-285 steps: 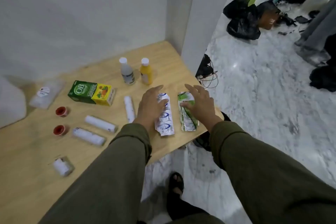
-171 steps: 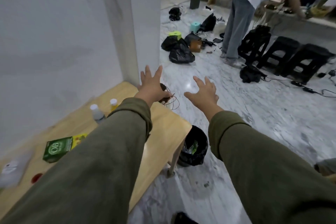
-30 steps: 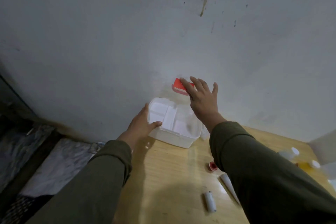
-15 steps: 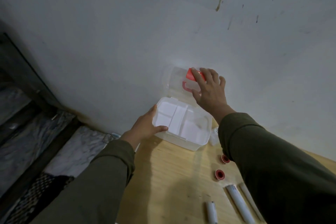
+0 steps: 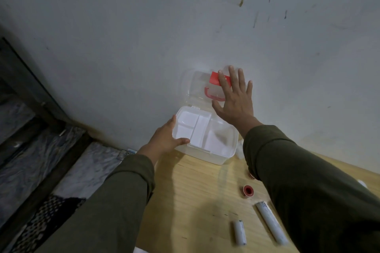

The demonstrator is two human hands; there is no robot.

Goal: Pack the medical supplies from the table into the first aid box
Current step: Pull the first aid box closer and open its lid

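Left hand (image 5: 164, 139) grips the near-left corner of the first aid box (image 5: 205, 139), thumb hooked over the rim, fingers wrapped down the outside wall. Right hand (image 5: 234, 100) is flat and spread, fingers extended, palm pressed on the raised lid (image 5: 197, 86), holding nothing. Box sits at the far edge of the wooden table (image 5: 195, 195), up against the grey wall (image 5: 144, 26). Box body is translucent white plastic; inside, a white insert tray (image 5: 192, 127) split into compartments fills the left part, the right part is open. Lid is clear, standing upright against the wall, with a red handle (image 5: 213, 94) and a red label (image 5: 214, 78) showing through. On the table nearer the camera: a small red tape roll (image 5: 248, 190) and two white bandage rolls (image 5: 239, 232), (image 5: 271, 223), all well apart from the box. Both sleeves (image 5: 115, 201) are olive green.
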